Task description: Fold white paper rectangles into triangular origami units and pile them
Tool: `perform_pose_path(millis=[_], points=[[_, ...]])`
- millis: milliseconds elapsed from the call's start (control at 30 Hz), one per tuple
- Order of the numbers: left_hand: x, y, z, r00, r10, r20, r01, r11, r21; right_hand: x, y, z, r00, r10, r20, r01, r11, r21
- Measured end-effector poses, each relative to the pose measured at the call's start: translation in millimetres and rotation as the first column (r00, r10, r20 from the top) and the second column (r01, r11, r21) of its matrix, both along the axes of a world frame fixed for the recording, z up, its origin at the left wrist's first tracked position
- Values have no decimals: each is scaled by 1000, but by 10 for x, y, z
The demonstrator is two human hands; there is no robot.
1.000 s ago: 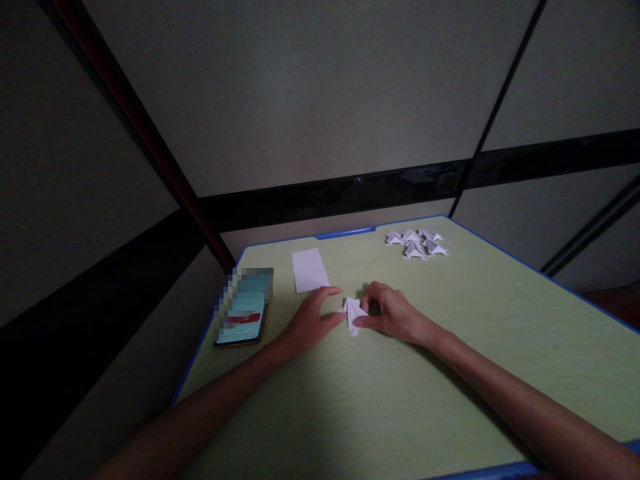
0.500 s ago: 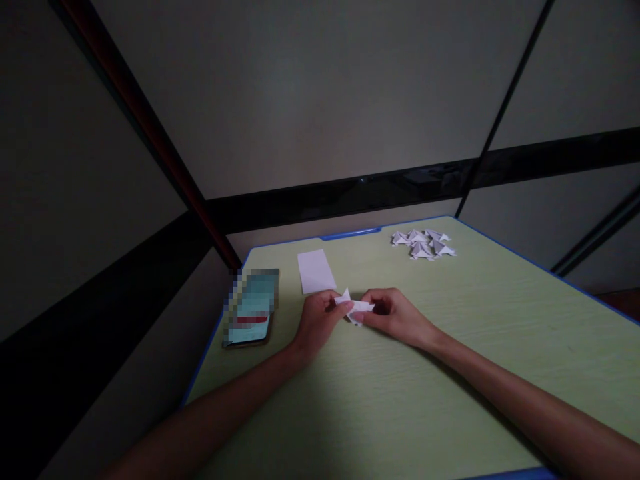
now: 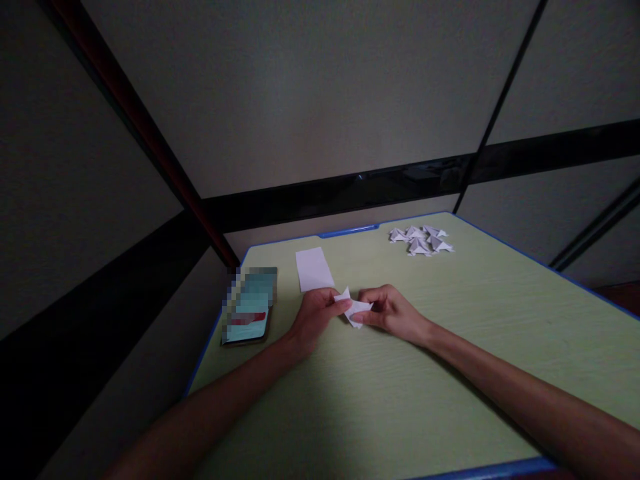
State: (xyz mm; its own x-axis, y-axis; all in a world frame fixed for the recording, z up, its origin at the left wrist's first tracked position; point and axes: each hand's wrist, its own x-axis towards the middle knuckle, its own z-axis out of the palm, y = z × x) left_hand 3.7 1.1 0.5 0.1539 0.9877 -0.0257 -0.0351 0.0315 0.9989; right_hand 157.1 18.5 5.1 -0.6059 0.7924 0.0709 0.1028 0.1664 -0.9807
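A small folded piece of white paper [image 3: 357,308] with pointed corners is held between my two hands, just over the table. My left hand [image 3: 316,316] pinches its left side, the thumb lying on top. From the right, my right hand [image 3: 391,311] grips the other side between thumb and fingers. The fingers behind the paper are partly hidden. Just beyond my left hand lies a flat white sheet of paper [image 3: 314,269]. Several folded white paper figures [image 3: 419,247] with pointed limbs sit in a group farther back on the right.
A phone [image 3: 250,307] with a lit, partly blurred screen lies at the table's left edge. The light green table [image 3: 480,287] has a blue rim and a blue handle [image 3: 349,231] at its far edge. Wall panels [image 3: 320,100] stand close behind it.
The folded paper is tilted a little differently, and my right thumb has shifted slightly along it. Both hands keep their hold. The whole view has moved slightly.
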Motion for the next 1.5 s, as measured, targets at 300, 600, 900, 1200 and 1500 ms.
perform_pose_path(millis=[300,600,900,1200,1500], points=[[-9,27,-14,998,62,-7,-62,998,9,-13,34,-80,995,-62,78,56,996,69],[-7,24,-54,994,111,-4,-110,989,95,8,27,17,987,-161,14,162,986,-34],[4,93,-102,948,228,222,-250,965,74,36,70,24,982,-187,12,187,980,-71],[-48,59,-137,977,181,110,-195,971,137,105,123,31,990,-144,5,144,987,-68],[-47,65,-108,976,205,71,-213,966,146,310,331,3,895,-420,-148,379,893,-243]])
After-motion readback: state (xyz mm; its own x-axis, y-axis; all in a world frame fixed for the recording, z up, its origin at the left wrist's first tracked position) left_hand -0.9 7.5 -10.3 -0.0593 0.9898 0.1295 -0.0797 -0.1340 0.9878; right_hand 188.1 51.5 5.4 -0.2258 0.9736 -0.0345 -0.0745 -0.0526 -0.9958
